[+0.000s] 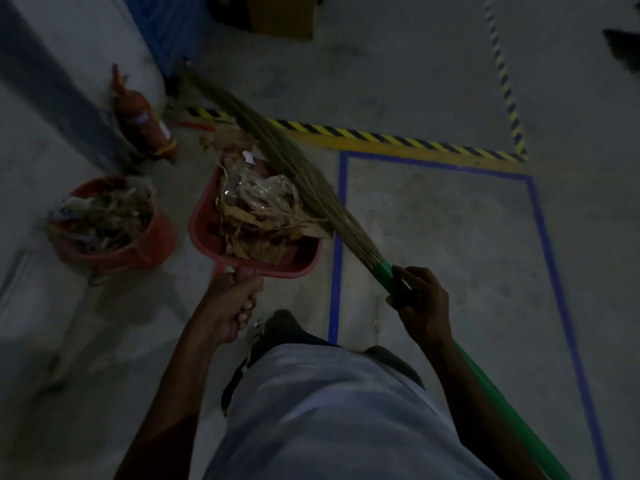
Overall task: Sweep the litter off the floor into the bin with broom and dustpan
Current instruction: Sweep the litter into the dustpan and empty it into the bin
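My left hand (231,306) grips the handle of a red dustpan (204,230) held above the floor. The pan is heaped with dry brown leaves and clear plastic wrap (259,209). My right hand (417,299) grips the green handle of a grass broom (298,174); its bristles slant up and left along the right side of the pan's load. A red bin (152,244) full of leaves and paper stands on the floor to the left of the dustpan. A few leaves (228,138) lie on the floor beyond the pan.
A red fire extinguisher (143,128) stands against the white wall behind the bin. Yellow-black hazard tape (398,138) and blue tape lines (341,209) mark the grey concrete floor. A cardboard box (284,15) sits at the far top. My shoe (280,327) is below the pan.
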